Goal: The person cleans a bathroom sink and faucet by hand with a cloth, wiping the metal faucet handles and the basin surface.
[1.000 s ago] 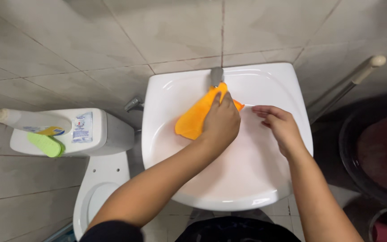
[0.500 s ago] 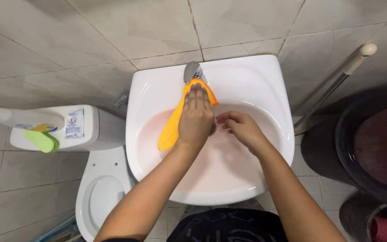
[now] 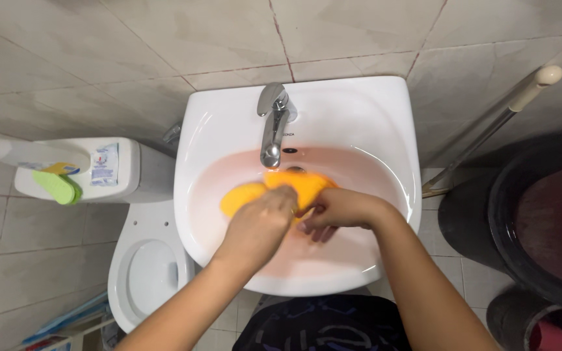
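An orange cloth [image 3: 248,194] lies bunched in the bowl of a white wash basin [image 3: 229,123], just below the chrome tap [image 3: 272,123]. My left hand [image 3: 261,221] is closed over the cloth's middle. My right hand [image 3: 336,209] grips the cloth's right end, and the two hands touch. The basin's inner surface looks wet and faintly pink.
A white toilet [image 3: 141,273] with its cistern [image 3: 99,172] stands left of the basin; a green brush [image 3: 56,186] and a spray bottle [image 3: 8,153] rest on the cistern. A long pole [image 3: 495,123] leans on the tiled wall at right, above dark buckets [image 3: 528,227].
My left hand has drawn the cloth down off the tap into the bowl. My right hand has come in from the basin's right side and taken hold of the cloth.
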